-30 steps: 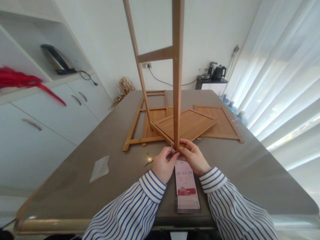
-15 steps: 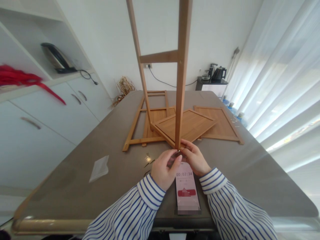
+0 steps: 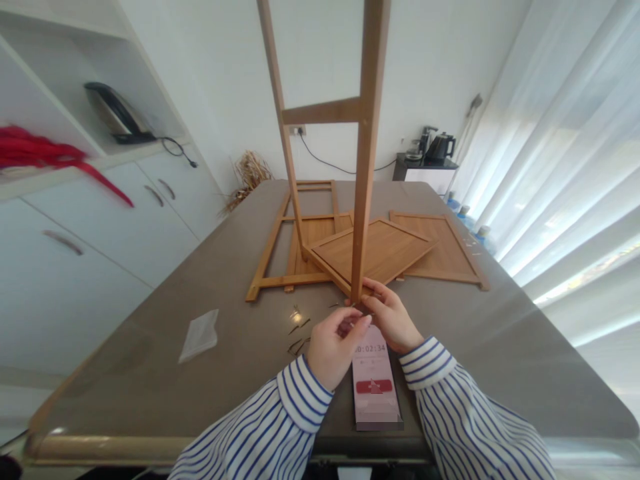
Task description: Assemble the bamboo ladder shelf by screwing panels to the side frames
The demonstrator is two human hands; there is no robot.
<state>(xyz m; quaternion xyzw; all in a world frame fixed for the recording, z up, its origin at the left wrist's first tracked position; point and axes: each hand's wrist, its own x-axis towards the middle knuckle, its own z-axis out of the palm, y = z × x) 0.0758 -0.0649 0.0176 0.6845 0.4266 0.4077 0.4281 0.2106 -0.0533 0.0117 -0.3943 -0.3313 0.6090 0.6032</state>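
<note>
A wooden side frame (image 3: 367, 133) stands upright, two posts joined by a crossbar. At its foot lies a framed wooden shelf panel (image 3: 390, 248), its near corner meeting the near post. My right hand (image 3: 393, 319) is closed at this corner, fingers against the wood beside the post's bottom end. Just below the post's end, my left hand (image 3: 333, 343) pinches with thumb and fingertips. Whatever sits in that pinch is too small to make out. Left of it lie small metal screws (image 3: 296, 315) and dark hex keys (image 3: 299, 347).
A phone (image 3: 375, 387) showing a timer lies under my hands on the grey table (image 3: 150, 373). A clear plastic bag (image 3: 200, 335) is at the left. Behind are a second wooden frame (image 3: 270, 247) and another panel (image 3: 440, 250). Kettles stand farther back.
My left hand has shifted slightly down from the post's end, its thumb tip moving right. My right hand stays at the corner. The view has tilted very little.
</note>
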